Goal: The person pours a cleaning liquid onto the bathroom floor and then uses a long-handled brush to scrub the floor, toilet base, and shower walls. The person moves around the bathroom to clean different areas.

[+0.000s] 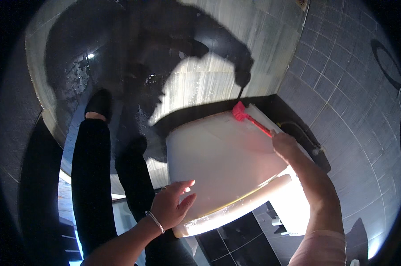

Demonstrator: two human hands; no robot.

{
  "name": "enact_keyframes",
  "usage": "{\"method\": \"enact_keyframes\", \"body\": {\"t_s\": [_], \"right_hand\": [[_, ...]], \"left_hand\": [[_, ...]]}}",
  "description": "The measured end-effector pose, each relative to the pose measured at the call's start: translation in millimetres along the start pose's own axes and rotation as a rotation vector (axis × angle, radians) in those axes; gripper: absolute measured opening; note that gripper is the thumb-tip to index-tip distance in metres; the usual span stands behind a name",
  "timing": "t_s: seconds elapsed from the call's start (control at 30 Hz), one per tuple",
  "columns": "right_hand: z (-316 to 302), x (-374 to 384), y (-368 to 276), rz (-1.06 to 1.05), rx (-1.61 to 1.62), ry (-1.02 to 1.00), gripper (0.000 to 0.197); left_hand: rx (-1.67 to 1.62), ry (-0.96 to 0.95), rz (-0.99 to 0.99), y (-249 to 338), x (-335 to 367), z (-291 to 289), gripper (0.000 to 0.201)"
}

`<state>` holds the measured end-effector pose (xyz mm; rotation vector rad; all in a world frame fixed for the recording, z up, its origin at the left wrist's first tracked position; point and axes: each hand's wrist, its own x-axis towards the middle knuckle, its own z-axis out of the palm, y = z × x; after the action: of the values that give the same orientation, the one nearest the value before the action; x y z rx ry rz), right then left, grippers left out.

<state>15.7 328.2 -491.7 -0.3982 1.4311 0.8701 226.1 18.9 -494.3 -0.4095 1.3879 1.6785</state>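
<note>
My right hand is closed round the handle of a red scrub brush. Its pinkish-red head rests at the far edge of a large, smooth white fixture, whose exact kind I cannot make out. Near the fixture's left side, my left hand is held out with thumb and fingers apart and nothing in it. A thin bracelet circles that wrist.
A wet, streaked grey floor lies beyond the fixture, under a dark shadow. Grey tiled wall rises on the right, with a hose near its foot. My dark-trousered leg and black shoe are left.
</note>
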Motion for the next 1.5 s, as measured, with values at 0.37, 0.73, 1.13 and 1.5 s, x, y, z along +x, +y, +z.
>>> {"method": "enact_keyframes", "body": {"t_s": [0.37, 0.73, 1.13, 1.5], "right_hand": [[-5, -14, -8, -0.082, -0.068, -0.022, 0.036], [-66, 20, 48, -0.083, -0.343, 0.126, 0.017], [-70, 6, -64, -0.395, -0.391, 0.327, 0.010], [-99, 12, -69, -0.365, -0.427, 0.215, 0.012]], "left_hand": [[0.002, 0.075, 0.026, -9, -1, 1, 0.034], [-0.072, 0.085, -0.040, -8, -4, 10, 0.037], [-0.045, 0.088, -0.024, -3, 3, 11, 0.031], [-0.087, 0.111, -0.066, -9, 1, 11, 0.030]]}}
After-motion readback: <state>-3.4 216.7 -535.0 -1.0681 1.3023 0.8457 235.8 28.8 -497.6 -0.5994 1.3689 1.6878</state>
